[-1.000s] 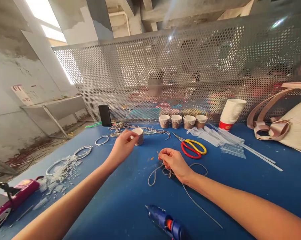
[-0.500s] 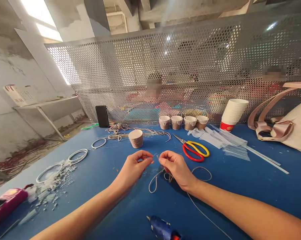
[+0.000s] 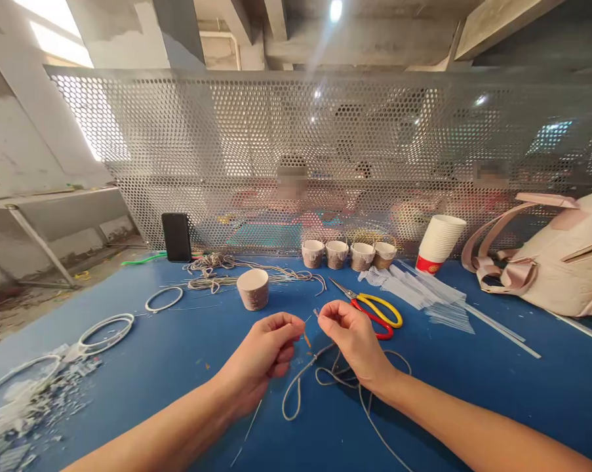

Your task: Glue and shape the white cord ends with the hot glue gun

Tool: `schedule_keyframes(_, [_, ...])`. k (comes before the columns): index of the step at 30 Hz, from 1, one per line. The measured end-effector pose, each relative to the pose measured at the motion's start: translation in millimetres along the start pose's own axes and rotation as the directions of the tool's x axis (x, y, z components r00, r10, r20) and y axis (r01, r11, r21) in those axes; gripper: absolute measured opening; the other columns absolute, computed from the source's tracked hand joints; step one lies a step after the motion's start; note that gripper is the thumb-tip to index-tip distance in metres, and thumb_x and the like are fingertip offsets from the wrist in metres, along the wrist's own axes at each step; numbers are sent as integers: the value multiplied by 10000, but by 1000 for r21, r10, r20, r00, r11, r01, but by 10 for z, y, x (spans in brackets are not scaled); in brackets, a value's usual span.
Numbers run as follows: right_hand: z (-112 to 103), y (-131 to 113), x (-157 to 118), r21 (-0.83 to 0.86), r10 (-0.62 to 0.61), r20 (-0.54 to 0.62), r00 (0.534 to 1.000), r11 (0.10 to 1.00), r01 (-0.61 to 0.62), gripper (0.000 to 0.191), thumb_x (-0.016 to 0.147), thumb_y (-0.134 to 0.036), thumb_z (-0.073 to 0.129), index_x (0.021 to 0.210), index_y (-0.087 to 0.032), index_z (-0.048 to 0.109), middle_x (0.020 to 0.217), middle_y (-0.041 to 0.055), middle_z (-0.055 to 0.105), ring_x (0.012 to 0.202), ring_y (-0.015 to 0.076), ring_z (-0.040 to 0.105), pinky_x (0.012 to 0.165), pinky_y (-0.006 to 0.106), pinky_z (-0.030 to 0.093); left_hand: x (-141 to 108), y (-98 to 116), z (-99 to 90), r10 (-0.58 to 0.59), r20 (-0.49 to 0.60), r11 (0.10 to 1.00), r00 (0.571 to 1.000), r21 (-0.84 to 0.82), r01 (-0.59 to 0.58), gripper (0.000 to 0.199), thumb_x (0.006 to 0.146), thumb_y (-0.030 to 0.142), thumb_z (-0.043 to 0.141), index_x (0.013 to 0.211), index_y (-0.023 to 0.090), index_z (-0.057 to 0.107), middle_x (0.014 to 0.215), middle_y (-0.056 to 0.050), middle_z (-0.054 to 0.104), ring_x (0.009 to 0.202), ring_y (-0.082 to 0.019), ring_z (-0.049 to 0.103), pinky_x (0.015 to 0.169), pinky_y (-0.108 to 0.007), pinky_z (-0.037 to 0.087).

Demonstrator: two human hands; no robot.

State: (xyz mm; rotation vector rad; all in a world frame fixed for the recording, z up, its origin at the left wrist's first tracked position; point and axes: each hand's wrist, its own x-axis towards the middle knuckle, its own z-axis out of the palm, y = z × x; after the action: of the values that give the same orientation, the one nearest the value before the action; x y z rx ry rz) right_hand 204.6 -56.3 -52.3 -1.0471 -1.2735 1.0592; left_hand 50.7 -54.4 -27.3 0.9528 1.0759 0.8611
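One cup [image 3: 253, 292] now stands free; left hand [image 3: 266, 351] shifted near right hand [image 3: 357, 341].

Smooth tabletop [image 3: 172, 351], perforated metal screen [image 3: 256, 151], glossy plastic scissor handles [image 3: 398, 316], matt cord [image 3: 318, 355], smooth paper cups [image 3: 440, 242]

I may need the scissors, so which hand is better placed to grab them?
Your right hand, probably: it's beside the scissors, though pinched closed; the left hand, also pinched, is farther away.

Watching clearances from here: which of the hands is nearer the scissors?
Right. The right hand is just on the near side of the scissors, partly hiding them; the left hand is farther off, to their left.
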Motion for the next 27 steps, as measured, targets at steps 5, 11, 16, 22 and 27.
schedule_keyframes(5, [25,6,-29,-37,20,54,998,999,-18,136,711,-315,589,674,-195,536,586,-28,526,557,119,460,544,250,395,10,-22,-19,13,-15,1000,1000,-27,-14,262,592,333,717,704,170,546,528,87,360,419,-22,194,391,-184,80])
schedule_keyframes(11, [46,18,-29,-47,11,55,998,999,-8,143,711,-322,586,679,-194,530,563,-36,507,542,118,456,522,246,389,-21,-22,24,49,-57,999,997,12,-49,276,566,355,722,680,176,545,490,94,334,424,-36,201,392,-188,95])
schedule_keyframes(16, [51,11,-15,-55,11,41,999,998,-9,156,710,-333,592,674,-193,534,568,-30,512,546,121,465,520,245,391,-33,-24,48,78,-84,996,993,39,-75,302,571,400,723,652,182,530,462,102,308,420,-43,190,389,-190,106])
schedule_keyframes(22, [59,14,-7,-54,7,52,999,999,-5,162,716,-345,588,681,-196,534,557,-36,490,526,116,436,498,241,363,-45,6,81,94,-94,994,991,59,-89,364,562,441,739,596,187,481,469,98,324,412,-37,186,384,-191,106])
schedule_keyframes(27, [64,9,-18,-114,-29,64,998,993,36,164,717,-344,591,670,-198,533,538,-60,378,502,106,336,476,244,298,-56,16,101,94,-102,994,990,56,-88,386,563,459,743,585,185,472,473,97,326,414,-37,187,384,-193,96])
